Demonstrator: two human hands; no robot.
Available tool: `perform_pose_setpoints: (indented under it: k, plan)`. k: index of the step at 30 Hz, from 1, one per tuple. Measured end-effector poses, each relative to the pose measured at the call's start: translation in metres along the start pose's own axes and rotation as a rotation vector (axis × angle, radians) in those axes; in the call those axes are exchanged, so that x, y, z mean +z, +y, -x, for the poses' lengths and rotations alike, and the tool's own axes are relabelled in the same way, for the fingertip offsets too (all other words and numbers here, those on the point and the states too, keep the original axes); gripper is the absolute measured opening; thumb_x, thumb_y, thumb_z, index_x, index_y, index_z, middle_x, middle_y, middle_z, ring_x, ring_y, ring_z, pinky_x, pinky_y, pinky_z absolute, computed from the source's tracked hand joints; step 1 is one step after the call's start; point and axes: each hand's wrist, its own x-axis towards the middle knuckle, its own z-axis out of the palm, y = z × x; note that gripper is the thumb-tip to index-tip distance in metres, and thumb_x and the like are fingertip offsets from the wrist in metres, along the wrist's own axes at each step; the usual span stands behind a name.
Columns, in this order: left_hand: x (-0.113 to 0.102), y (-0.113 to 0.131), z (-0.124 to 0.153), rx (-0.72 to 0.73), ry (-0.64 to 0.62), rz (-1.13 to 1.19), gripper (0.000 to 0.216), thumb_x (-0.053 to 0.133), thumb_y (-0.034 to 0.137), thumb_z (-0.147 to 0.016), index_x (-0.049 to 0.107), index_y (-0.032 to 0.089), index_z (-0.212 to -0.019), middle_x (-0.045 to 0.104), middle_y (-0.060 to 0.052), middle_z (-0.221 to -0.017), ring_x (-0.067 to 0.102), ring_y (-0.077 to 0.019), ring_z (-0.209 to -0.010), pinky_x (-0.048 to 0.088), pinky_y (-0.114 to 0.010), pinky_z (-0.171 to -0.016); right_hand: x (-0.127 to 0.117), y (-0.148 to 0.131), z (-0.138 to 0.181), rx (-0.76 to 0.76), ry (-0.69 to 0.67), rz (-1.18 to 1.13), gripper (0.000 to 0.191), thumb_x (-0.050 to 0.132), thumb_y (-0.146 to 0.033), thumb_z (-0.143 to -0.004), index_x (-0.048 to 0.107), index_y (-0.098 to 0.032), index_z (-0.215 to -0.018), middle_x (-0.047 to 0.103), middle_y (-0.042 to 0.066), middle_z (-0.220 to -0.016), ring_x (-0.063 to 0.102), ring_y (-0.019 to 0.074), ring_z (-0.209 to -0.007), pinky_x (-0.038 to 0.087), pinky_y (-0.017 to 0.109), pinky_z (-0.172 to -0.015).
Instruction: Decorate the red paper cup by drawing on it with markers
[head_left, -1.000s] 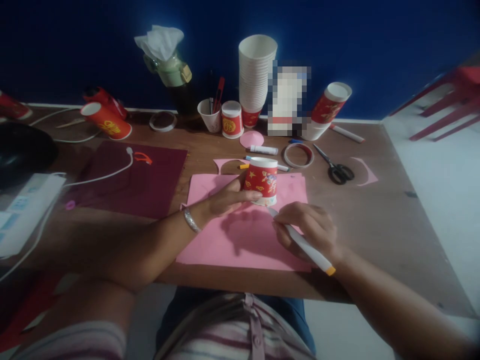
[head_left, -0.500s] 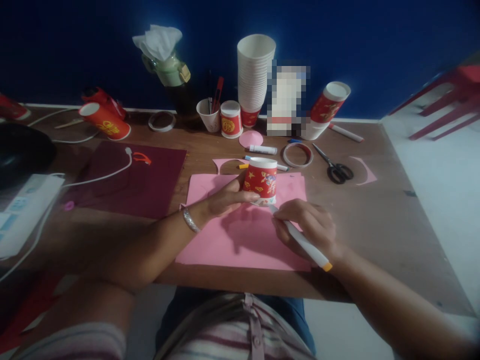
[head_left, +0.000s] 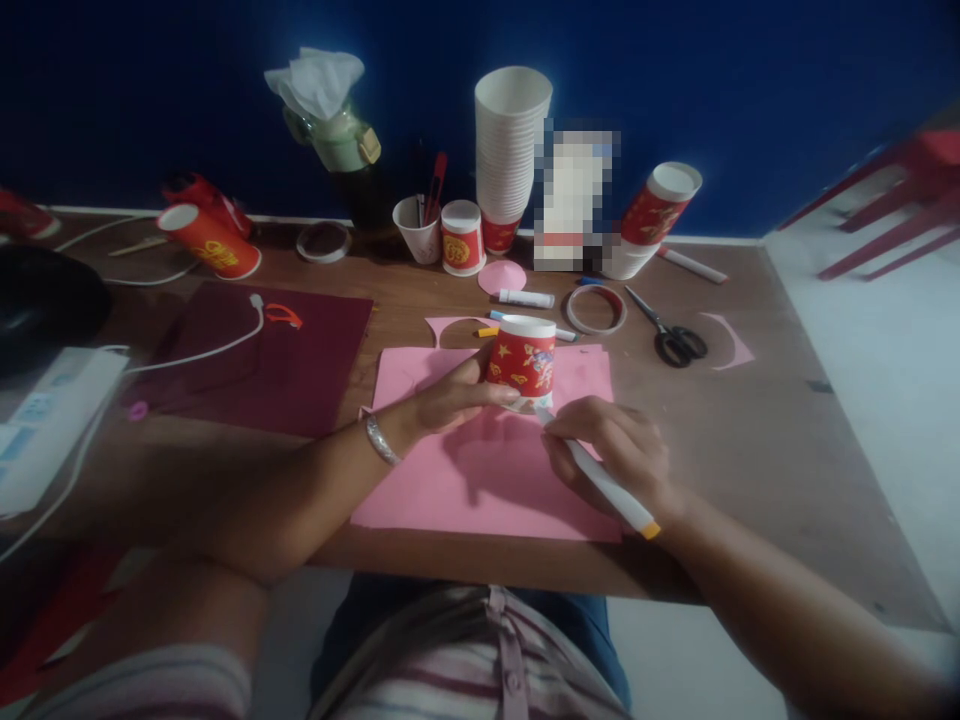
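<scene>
A red patterned paper cup point(head_left: 523, 361) stands upside down on a pink paper sheet point(head_left: 487, 480) in the middle of the table. My left hand point(head_left: 450, 400) grips the cup's left side and holds it down. My right hand point(head_left: 611, 450) is closed round a white marker with an orange end point(head_left: 611, 488). The marker's tip touches the sheet at the cup's lower rim.
A dark red sheet point(head_left: 300, 370) with a white cable lies at the left. Behind the cup are markers, a tape ring point(head_left: 596, 308), scissors point(head_left: 671, 335), a tall stack of white cups point(head_left: 510, 150) and more red cups. A power strip point(head_left: 45, 420) sits at the left edge.
The marker in my right hand has crept slightly up and left along the cup's rim. The cup and my left hand stay where they were.
</scene>
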Motion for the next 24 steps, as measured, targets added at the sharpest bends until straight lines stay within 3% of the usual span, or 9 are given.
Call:
perform_pose_setpoints:
  k: [7,24]
  plan:
    - [-0.0008,-0.0037,-0.0002,0.019,-0.003,0.049,0.043,0.088,0.027,-0.09,0.077,0.023,-0.131,0.082,-0.01,-0.121,0.077,-0.0242,-0.111,0.061,-0.036,-0.098,-0.0016,-0.0004,-0.0008,0.009,0.003,0.003,0.018,0.068,-0.006,-0.1,0.061,-0.022,-0.103,0.072,-0.002,-0.078,0.071,0.0118,-0.064,0.058,0.023,-0.06]
    - [-0.0004,-0.001,0.0006,0.005,0.018,0.005,0.043,0.086,0.027,-0.09,0.075,0.02,-0.131,0.081,-0.012,-0.121,0.077,-0.0268,-0.114,0.061,-0.037,-0.097,-0.0038,-0.0032,-0.0031,0.038,0.006,0.025,0.02,0.067,-0.005,-0.098,0.061,-0.024,-0.099,0.071,-0.004,-0.076,0.071,0.0107,-0.063,0.057,0.021,-0.06]
